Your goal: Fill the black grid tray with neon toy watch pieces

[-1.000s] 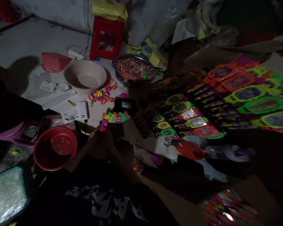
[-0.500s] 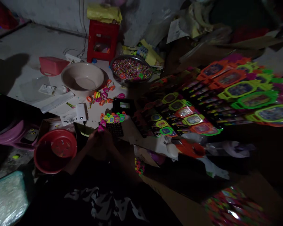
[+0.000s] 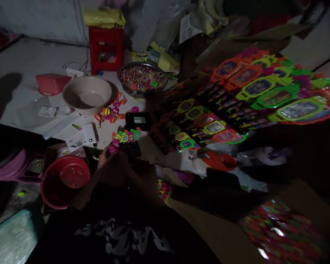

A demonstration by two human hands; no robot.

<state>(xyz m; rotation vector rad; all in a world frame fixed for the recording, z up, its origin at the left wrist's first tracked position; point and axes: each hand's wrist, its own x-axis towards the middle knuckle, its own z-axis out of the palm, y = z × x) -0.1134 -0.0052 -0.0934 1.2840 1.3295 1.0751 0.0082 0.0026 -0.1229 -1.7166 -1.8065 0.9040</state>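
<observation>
Both hands (image 3: 114, 165) pinching pink toy (image 3: 112, 148), red bowl (image 3: 64, 179) left, dark tray (image 3: 129, 148) touching.

Blk tee (image 3: 121, 234) w/ white print

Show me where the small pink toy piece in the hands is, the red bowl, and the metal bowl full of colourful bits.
pink toy piece (image 3: 112, 148), head view, on its bright pink top.
red bowl (image 3: 48, 190), head view, on its left wall.
metal bowl (image 3: 123, 69), head view, on its left rim.

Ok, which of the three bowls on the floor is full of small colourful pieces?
The metal bowl near the red stool; the beige bowl looks bare.
</observation>
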